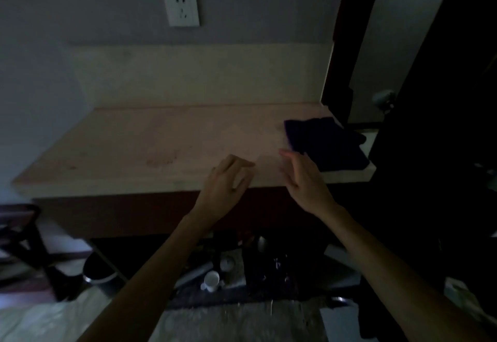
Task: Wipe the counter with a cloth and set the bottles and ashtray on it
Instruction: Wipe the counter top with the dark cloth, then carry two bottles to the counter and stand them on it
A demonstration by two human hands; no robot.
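The pale stone counter point(139, 148) runs across the middle of the dim view. A dark blue cloth point(325, 141) lies folded on its right end. My right hand point(304, 177) hovers just left of the cloth, fingers stretched out and apart, holding nothing. My left hand point(228, 180) rests at the counter's front edge with its fingers loosely curled and nothing in it. On the floor below, in a dark heap point(242, 261), I make out a white cup point(211, 280); bottles and an ashtray cannot be told apart there.
A white wall socket point(181, 7) sits above the counter. A dark wooden chair point(24, 245) stands at the left and a small black bin point(98, 271) under the counter. A dark door frame point(347, 46) and a door with a round knob point(383, 98) bound the right side.
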